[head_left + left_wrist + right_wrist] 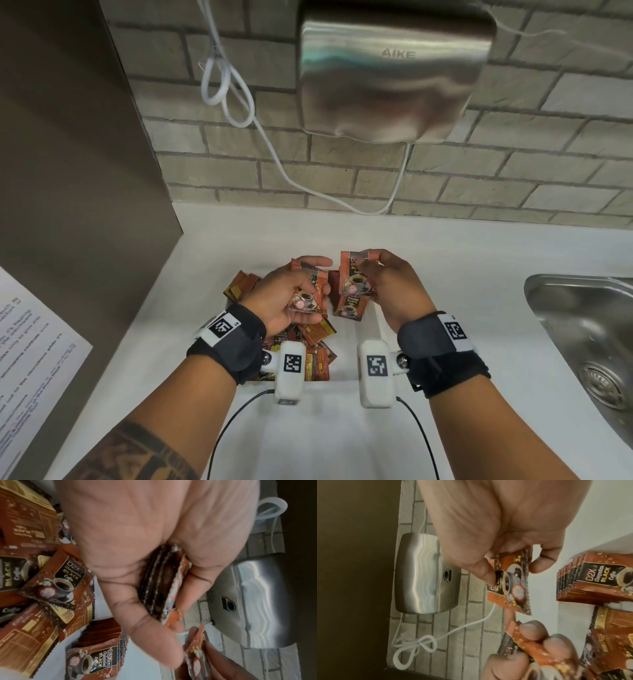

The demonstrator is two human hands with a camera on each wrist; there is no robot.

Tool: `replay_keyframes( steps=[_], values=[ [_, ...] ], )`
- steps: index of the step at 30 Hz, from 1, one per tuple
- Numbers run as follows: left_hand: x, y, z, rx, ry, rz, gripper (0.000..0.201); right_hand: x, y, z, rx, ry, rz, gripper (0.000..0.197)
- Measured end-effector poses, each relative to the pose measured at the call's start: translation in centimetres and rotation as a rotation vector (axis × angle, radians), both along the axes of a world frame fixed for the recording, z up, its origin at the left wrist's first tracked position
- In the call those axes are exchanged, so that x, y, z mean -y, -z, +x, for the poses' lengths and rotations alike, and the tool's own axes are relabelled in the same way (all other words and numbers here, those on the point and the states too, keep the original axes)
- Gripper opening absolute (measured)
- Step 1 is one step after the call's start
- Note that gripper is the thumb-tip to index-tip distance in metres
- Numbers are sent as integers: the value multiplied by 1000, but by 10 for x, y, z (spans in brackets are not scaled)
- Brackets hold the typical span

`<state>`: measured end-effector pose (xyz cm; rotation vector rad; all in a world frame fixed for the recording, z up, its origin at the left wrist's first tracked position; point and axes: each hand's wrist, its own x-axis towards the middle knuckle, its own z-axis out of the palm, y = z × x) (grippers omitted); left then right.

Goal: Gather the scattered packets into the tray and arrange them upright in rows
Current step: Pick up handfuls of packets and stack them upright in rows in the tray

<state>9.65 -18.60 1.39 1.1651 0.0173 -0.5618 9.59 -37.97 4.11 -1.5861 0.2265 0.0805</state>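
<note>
One upright row (583,580) stood done; loose packets (317,334) remained. Left hand (287,294) gripped a stack (159,582), right hand (390,284) pinched one packet (510,580); tray apparently hidden.

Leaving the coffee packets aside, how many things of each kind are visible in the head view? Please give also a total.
Hands: 2, the left hand and the right hand, each holding coffee packets
Wrist cameras: 2, left camera and right camera
Hand dryer: 1
Sink: 1
Printed sheet: 1
Total: 7
</note>
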Motion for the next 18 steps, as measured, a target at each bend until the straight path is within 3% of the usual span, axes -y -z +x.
replay_keyframes(
  steps=[3,7,11,14,16,18],
  values=[
    [7,1,-1,34,-2,40,31,4,-5,0,-13,-10,79,14],
    [20,-4,0,88,43,144,48,3,-5,-1,-7,-37,102,17],
    [33,-2,4,249,-54,226,34,2,-2,-1,-5,-40,137,15],
    [36,3,7,317,-99,277,38,6,-2,1,-13,-54,156,11],
    [37,4,7,352,-115,310,40,11,-2,4,3,-68,79,11],
    [36,6,8,383,-136,337,41,20,-1,10,60,-107,-140,8]
  ],
)
